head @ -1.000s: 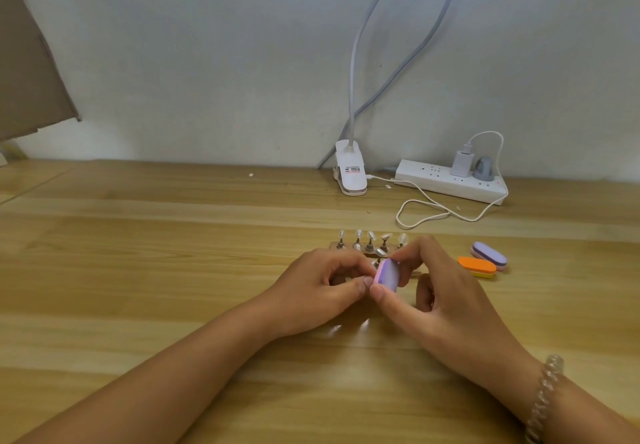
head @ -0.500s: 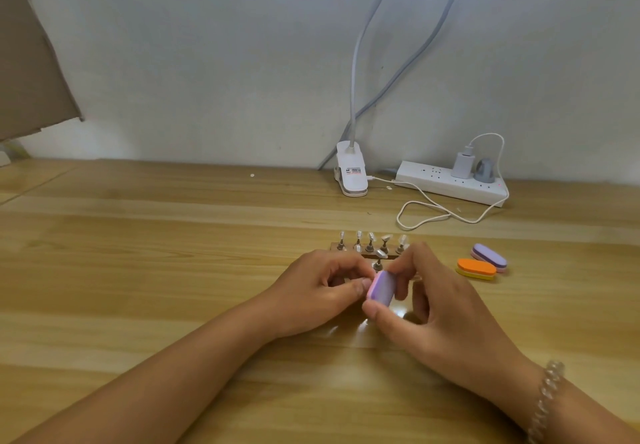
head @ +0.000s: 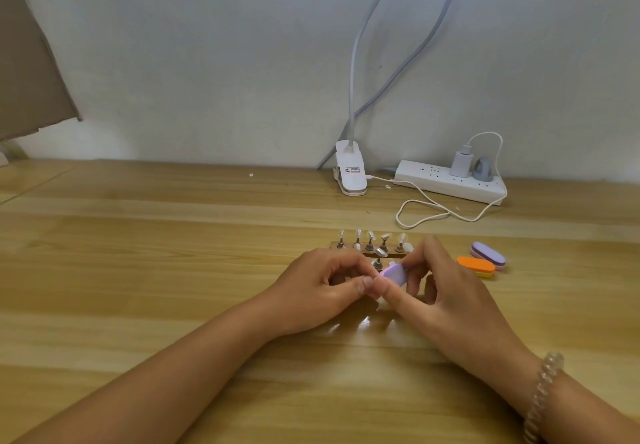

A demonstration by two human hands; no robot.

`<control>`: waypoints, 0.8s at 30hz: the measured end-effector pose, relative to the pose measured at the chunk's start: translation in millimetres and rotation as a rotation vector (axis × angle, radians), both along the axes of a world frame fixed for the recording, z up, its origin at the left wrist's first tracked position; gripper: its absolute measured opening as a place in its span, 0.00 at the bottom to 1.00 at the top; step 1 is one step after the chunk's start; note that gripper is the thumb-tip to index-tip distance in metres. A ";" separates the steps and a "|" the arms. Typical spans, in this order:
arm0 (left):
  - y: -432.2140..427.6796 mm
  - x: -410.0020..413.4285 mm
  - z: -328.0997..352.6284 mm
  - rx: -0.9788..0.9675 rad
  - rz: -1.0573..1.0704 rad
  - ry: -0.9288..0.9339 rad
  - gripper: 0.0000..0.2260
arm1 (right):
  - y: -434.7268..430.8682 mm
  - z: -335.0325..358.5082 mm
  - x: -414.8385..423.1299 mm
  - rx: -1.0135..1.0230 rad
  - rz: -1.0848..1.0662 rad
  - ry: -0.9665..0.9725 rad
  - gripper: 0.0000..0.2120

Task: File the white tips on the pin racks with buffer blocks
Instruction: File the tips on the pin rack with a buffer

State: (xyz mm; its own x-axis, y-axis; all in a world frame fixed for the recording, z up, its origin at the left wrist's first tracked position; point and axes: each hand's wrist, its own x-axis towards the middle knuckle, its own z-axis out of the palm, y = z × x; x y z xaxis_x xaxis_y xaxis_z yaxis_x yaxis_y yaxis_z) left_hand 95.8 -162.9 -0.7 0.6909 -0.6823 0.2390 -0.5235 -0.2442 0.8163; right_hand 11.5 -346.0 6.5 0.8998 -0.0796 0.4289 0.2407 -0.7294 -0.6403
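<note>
A brown pin rack [head: 370, 252] with several white tips on metal pins stands at the table's middle, just beyond my hands. One more pin with a tip [head: 378, 258] shows between my hands; what it stands on is hidden. My right hand [head: 446, 291] pinches a lilac buffer block [head: 394, 274] between thumb and fingers, tilted. My left hand [head: 323, 287] is curled with fingertips pinched together right at the block's left end; what it pinches is hidden by the fingers.
An orange buffer block [head: 476, 266] and a purple one [head: 488, 255] lie right of my hands. At the back stand a white clip lamp base [head: 350, 173], a power strip [head: 450, 185] with chargers, and a looping white cable [head: 426, 213].
The lilac block in my right hand has slid down and left, then tipped flatter; my right thumb now meets my left fingertips. The left hand has stayed in place.
</note>
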 end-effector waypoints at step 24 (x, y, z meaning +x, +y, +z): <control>-0.9 3.6 -4.8 -0.031 0.018 -0.007 0.03 | 1.4 2.7 -3.4 -0.028 0.027 0.079 0.19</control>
